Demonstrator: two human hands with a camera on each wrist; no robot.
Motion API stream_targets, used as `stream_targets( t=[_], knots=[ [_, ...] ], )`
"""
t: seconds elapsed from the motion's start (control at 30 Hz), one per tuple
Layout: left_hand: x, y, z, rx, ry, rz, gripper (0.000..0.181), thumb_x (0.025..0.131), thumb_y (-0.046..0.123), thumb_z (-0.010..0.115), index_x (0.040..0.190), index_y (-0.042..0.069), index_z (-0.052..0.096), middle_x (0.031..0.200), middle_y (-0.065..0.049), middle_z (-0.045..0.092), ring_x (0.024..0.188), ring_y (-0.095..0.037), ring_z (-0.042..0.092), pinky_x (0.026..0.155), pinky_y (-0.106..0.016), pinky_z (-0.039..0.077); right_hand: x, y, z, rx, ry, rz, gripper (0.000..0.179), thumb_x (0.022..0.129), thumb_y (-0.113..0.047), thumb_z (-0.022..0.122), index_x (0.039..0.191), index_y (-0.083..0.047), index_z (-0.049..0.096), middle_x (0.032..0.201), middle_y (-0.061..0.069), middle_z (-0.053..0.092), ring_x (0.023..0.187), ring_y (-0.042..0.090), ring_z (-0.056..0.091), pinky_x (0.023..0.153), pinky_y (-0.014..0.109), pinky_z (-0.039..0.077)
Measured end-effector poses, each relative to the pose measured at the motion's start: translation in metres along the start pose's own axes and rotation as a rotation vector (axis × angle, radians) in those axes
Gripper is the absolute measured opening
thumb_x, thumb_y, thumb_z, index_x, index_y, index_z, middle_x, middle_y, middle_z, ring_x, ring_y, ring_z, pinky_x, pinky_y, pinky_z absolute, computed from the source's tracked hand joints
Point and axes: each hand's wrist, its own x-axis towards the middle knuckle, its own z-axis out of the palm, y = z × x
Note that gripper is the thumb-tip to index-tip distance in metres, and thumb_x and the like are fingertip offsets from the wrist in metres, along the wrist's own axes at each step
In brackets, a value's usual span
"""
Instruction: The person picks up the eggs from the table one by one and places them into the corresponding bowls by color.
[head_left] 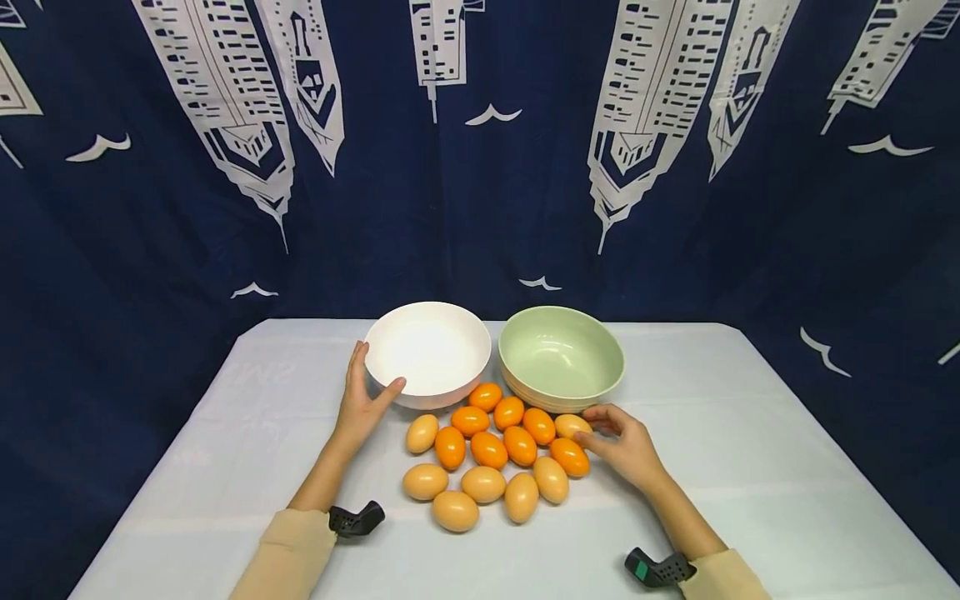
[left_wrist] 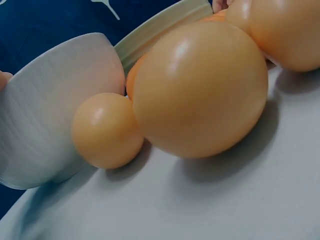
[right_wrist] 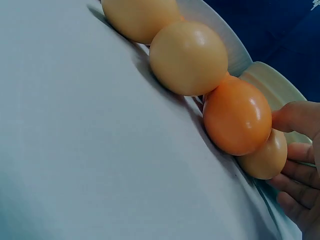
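Observation:
My left hand rests spread against the white bowl, fingers along its left side and thumb at the near rim. In the left wrist view only a fingertip shows at the edge of that bowl. Just in front of the green bowl, my right hand has thumb and fingers on either side of a light brown egg. The right wrist view shows this egg partly hidden behind an orange egg, with the fingers of the right hand around its far side.
Several orange eggs lie close together in front of the bowls. Nearer the person are several light brown eggs, and another light brown egg lies by the white bowl. A white cloth covers the table; a dark blue curtain hangs behind.

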Motion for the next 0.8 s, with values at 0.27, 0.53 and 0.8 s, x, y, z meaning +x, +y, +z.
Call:
stream_targets(
  t=[0.27, 0.53, 0.8],
  knots=[
    [-0.0007, -0.0058, 0.0047, -0.11, 0.014, -0.039, 0.09, 0.091, 0.023, 0.068, 0.155, 0.006, 0.008, 0.161, -0.016, -0.005, 0.147, -0.033, 0.0, 0.117, -0.049, 0.006, 0.0004, 0.0061, 0.004, 0.014, 0.002, -0.004, 0.037, 0.084, -0.014, 0.077, 0.114, 0.005, 0.065, 0.108, 0.015, 0.068, 0.095, 0.022, 0.063, 0.082, 0.025, 0.052],
    [-0.0006, -0.0095, 0.0059, -0.146, 0.021, -0.029, 0.088, 0.091, 0.022, 0.067, 0.155, 0.008, 0.008, 0.162, -0.015, -0.002, 0.147, -0.034, 0.002, 0.115, -0.055, 0.009, -0.001, 0.0068, 0.0047, 0.094, -0.003, -0.028, 0.037, 0.083, -0.007, 0.078, 0.114, 0.008, 0.065, 0.105, 0.018, 0.069, 0.091, 0.012, 0.064, 0.076, 0.022, 0.052],
    [-0.0019, -0.0081, 0.005, -0.179, 0.038, -0.043, 0.09, 0.089, 0.019, 0.07, 0.156, 0.011, 0.01, 0.162, -0.012, 0.003, 0.148, -0.031, 0.005, 0.115, -0.056, 0.011, 0.0025, 0.009, 0.0046, 0.136, -0.004, 0.047, 0.039, 0.081, -0.008, 0.079, 0.113, 0.008, 0.065, 0.107, 0.019, 0.068, 0.09, 0.008, 0.063, 0.079, 0.02, 0.051]
  ],
)
